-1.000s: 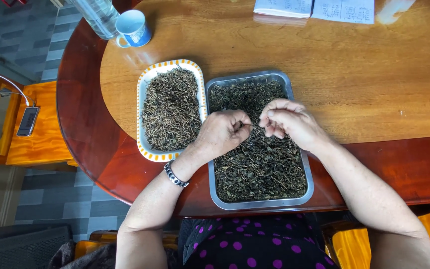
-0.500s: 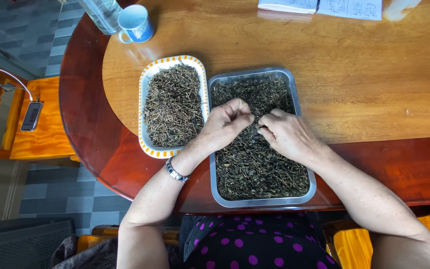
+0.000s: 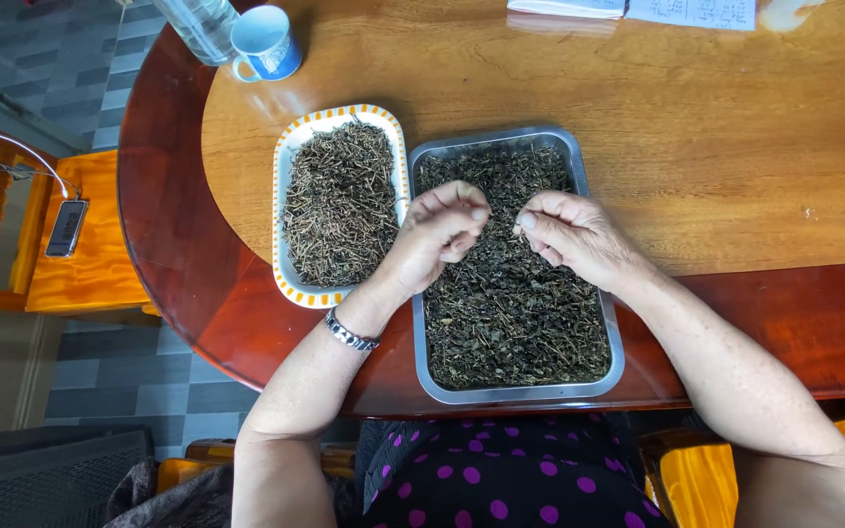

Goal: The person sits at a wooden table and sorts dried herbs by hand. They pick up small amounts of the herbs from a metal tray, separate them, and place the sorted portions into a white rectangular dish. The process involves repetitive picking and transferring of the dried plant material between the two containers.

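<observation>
My left hand (image 3: 439, 233) and my right hand (image 3: 571, 235) are up over the shiny metal tray full of dark dried leaves (image 3: 515, 391). Both hands are curled, with fingers pinched together. My left grip is closed, and my right grip is closed too. Something tiny from the leaves may be in each pinch, but it is too small to tell. My hands are near each other but not touching.

The metal tray sits on the round brown wooden tabletop (image 3: 716, 147), close to my tummy. Just beside it on my left is a white tray with an orange-striped rim (image 3: 290, 156), full of thin brown stems. A silver bracelet (image 3: 349, 334) is on my left wrist. A blue cup (image 3: 266, 43) stands far up on the tabletop, next to a clear plastic bottle (image 3: 200, 22).
</observation>
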